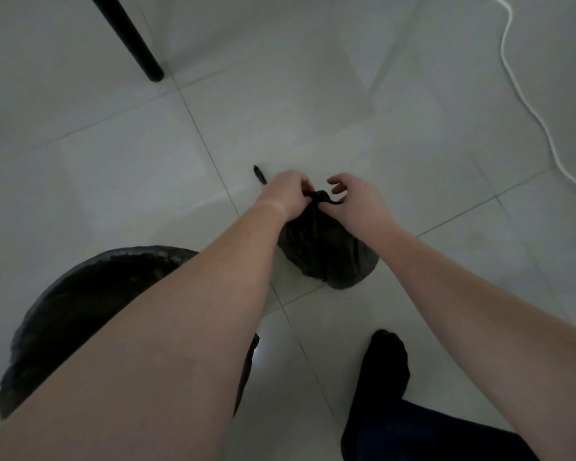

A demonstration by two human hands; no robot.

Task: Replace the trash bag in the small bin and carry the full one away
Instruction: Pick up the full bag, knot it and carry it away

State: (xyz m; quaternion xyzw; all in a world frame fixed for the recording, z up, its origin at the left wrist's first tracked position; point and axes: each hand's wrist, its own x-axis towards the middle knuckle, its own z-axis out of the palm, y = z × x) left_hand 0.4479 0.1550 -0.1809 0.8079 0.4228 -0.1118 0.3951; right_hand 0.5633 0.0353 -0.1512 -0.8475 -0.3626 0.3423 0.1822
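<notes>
A full black trash bag (326,251) sits on the pale tiled floor in the middle of the view, its neck gathered into a knot at the top. My left hand (285,194) is closed on a twisted end of the bag's neck, and a black tail sticks out beyond its knuckles. My right hand (356,202) rests at the knot with the thumb and lower fingers on the other end and the upper fingers spread. The small bin (90,304), lined with a black bag, stands at the lower left, partly hidden by my left forearm.
A black furniture leg (130,38) stands on the floor at the upper left. A white cable (526,108) runs along the floor on the right. My foot in a black sock (384,364) is at the bottom, right of the bin.
</notes>
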